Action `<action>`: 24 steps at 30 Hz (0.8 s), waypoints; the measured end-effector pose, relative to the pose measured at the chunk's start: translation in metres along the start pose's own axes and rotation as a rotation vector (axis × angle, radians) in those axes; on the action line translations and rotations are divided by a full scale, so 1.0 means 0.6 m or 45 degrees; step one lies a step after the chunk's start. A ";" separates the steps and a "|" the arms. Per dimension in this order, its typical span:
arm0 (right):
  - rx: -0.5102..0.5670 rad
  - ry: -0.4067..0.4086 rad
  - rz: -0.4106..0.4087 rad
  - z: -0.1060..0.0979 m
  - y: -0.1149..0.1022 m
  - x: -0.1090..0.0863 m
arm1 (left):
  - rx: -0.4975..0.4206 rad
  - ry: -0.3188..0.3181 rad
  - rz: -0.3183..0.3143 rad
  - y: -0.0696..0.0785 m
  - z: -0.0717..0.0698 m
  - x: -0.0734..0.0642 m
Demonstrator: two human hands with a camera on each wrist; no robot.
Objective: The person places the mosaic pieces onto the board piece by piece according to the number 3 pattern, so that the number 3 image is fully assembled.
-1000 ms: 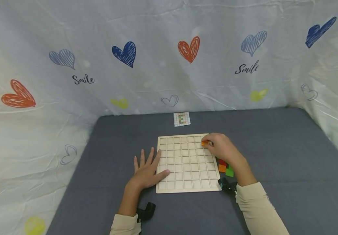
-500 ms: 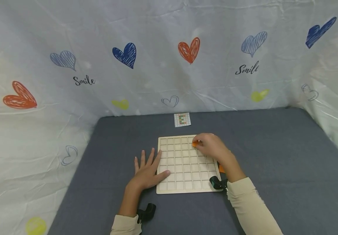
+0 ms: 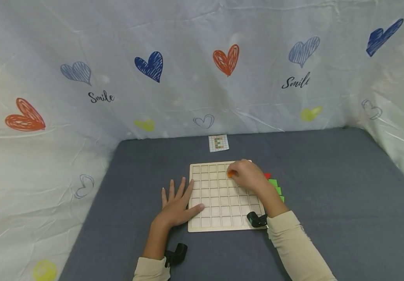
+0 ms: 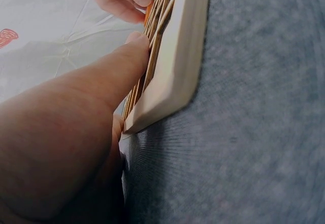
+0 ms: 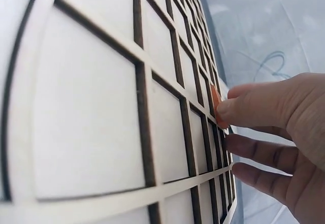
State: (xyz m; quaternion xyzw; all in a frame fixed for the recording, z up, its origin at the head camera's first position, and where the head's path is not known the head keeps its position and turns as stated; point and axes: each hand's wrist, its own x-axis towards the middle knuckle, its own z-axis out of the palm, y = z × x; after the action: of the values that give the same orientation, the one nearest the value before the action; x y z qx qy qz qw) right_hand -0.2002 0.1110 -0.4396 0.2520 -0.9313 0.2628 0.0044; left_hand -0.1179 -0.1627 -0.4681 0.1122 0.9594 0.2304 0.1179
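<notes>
One orange tile (image 5: 216, 98), pinched by our right hand (image 3: 247, 175), seems to touch the grid board (image 3: 216, 211) under those fingertips; we should square it before pressing, our left hand (image 3: 175, 208), fingers spread, steadying the edge.

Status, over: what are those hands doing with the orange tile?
Right hand pinches orange tile at wooden board, far side. Left hand spread on its left edge. Green tiles off right; no obstacle seen.
</notes>
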 end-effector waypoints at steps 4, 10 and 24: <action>-0.013 0.004 0.005 0.002 -0.001 -0.001 | -0.004 0.001 0.002 0.002 -0.002 0.000; -0.034 0.021 -0.001 0.005 -0.002 0.001 | -0.004 0.002 0.002 0.004 -0.002 0.000; -0.255 -0.146 -0.105 0.012 -0.043 -0.067 | -0.002 0.010 0.004 0.001 -0.001 0.001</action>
State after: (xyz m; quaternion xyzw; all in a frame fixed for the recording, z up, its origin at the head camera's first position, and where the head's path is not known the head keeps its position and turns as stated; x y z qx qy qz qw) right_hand -0.1522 0.1074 -0.4390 0.3028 -0.9406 0.1533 -0.0129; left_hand -0.1185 -0.1622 -0.4672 0.1126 0.9595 0.2318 0.1138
